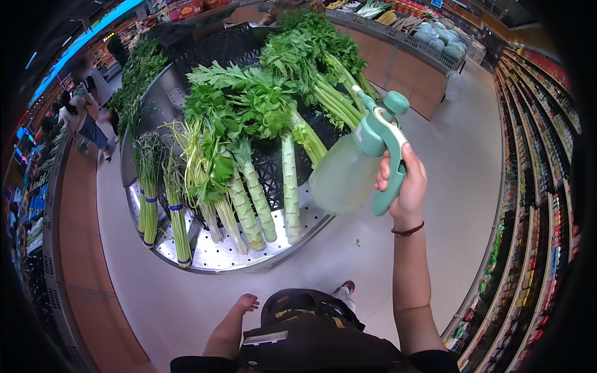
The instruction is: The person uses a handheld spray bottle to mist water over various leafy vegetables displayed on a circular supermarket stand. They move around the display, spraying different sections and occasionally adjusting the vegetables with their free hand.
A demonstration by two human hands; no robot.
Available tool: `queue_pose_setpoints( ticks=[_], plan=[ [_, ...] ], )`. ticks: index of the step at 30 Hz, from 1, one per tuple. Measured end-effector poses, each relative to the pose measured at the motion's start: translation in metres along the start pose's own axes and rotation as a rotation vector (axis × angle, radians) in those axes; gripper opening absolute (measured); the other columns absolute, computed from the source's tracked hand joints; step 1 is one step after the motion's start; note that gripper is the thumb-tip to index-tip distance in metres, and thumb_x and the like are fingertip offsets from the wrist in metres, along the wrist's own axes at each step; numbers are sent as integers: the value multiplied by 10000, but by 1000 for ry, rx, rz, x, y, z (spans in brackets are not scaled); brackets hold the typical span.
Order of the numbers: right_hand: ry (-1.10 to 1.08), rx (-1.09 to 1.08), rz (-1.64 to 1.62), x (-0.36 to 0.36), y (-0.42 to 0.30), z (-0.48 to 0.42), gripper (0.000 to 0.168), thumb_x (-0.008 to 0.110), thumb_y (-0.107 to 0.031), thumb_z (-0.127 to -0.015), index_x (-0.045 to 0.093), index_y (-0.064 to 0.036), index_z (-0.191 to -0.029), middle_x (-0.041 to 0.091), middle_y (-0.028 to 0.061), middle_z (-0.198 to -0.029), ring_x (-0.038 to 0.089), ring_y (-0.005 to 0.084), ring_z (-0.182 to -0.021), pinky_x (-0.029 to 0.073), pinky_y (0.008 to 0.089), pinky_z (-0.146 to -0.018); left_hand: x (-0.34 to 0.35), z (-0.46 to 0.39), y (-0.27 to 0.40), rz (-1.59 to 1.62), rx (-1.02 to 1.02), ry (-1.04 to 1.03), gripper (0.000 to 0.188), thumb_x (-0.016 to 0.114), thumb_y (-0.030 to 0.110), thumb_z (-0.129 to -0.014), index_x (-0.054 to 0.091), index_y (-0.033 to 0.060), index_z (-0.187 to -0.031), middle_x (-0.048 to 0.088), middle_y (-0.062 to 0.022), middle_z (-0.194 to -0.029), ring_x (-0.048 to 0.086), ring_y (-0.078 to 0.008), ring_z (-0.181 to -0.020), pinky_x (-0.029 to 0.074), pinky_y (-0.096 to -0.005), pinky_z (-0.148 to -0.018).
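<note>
My right hand (405, 179) grips the handle of a green pump spray bottle (343, 175) with a cloudy, translucent body. The bottle is held up at the right end of the vegetable stand, its nozzle pointing up and left towards the celery (338, 102). Low beside my body, my left hand (247, 303) hangs with nothing in it and its fingers slightly bent. Before me lie stem lettuce stalks (290, 191), pale leafy stems (226, 221) and bundles of thin green stalks (177, 228) tied with purple bands.
The stand's perforated metal shelf (205, 254) has a curved front edge. Black plastic crates (270, 168) sit under the vegetables. Stocked shelves (527, 210) run along the right. Wrapped round vegetables (438, 37) fill a counter behind. People (84, 116) stand in the left aisle.
</note>
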State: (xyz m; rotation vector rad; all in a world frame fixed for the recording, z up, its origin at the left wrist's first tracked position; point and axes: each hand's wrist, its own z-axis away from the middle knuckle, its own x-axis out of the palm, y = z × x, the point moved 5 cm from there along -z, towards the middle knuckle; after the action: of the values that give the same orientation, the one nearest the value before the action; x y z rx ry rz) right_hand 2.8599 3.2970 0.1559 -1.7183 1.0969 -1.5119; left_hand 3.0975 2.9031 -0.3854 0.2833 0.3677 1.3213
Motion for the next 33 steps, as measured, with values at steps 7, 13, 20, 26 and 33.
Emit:
queue_pose_setpoints(
  ticks=[7, 13, 20, 26, 33],
  plan=[
    [-136, 180, 146, -92, -12, -8, 323, 404, -321, -908, 472, -8, -862, 489, 73, -585, 431, 109, -446, 357, 238, -429, 103, 0, 24, 41, 7, 3, 266, 481, 284, -868, 511, 87, -1044, 623, -70, -920, 616, -182, -755, 479, -316, -624],
    [-176, 342, 270, -176, -20, -1, 310, 455, -322, -889, 491, -14, -869, 503, 61, -590, 450, 98, -450, 377, 224, -437, 182, -9, 96, 3, 170, 41, 266, 503, 246, -826, 561, 40, -984, 614, -68, -856, 580, -134, -616, 457, -268, -522],
    [-159, 396, 297, -247, -25, -11, 322, 466, -326, -876, 467, -6, -841, 493, 71, -572, 446, 106, -428, 381, 236, -409, 284, 46, 275, 103, 600, -49, 327, 565, 254, -825, 522, 41, -1070, 574, -54, -977, 532, -138, -898, 428, -274, -776],
    [-188, 380, 258, -276, -24, -28, 214, 500, -217, -870, 471, -9, -834, 501, 60, -585, 460, 85, -473, 373, 215, -427, 355, 139, 429, 12, 1058, -105, 720, 677, 230, -753, 262, 67, -1318, 342, -92, -1304, 330, -211, -1227, 294, -341, -997],
    [-309, 399, 194, -258, -50, -87, 379, 513, -335, -831, 470, 37, -894, 504, 97, -571, 463, 131, -430, 408, 260, -449, 379, 152, 522, 109, 1260, -306, 993, 729, 272, -666, 76, 88, -1391, 199, -134, -1407, 194, -247, -1313, 194, -376, -1057]
  ],
)
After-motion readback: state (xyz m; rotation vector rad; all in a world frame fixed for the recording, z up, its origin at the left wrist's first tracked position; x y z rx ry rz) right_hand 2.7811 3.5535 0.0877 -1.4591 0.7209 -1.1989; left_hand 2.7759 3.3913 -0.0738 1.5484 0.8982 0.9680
